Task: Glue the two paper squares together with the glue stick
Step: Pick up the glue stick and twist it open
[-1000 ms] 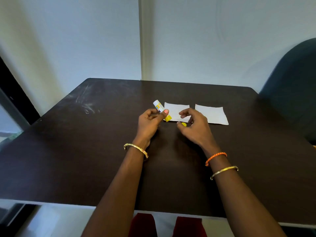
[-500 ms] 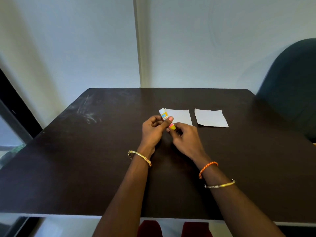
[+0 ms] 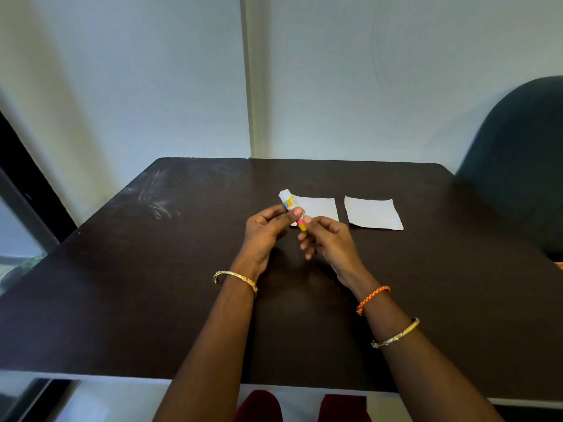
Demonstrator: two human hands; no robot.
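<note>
**Glue stick held at both ends, papers just beyond the grip**

The left hand [image 3: 265, 231] grasps the glue stick [image 3: 291, 207] around its white barrel, thumb across the front. The right hand [image 3: 327, 239] pinches the stick's yellow near end [image 3: 302, 226] between thumb and forefinger, its other fingers loosely curled. So both hands are clenched on the same object, above the desk [image 3: 152, 284].

The stick's long axis runs diagonally: its white end points up and away to the left, past the left hand's grip, and its yellow end points back toward the person and into the right hand's pinch. Whether that end is the cap or the twist base I cannot tell.

The two paper squares lie flat on the desk beyond the grip. The nearer paper square [image 3: 320, 207] sits directly behind the hands, partly hidden by them. The second paper square [image 3: 373, 213] lies to the right of it, apart, and closer to the right hand.

By my judgement, the stick is being readied, and the nearer square should take the glue first.
</note>
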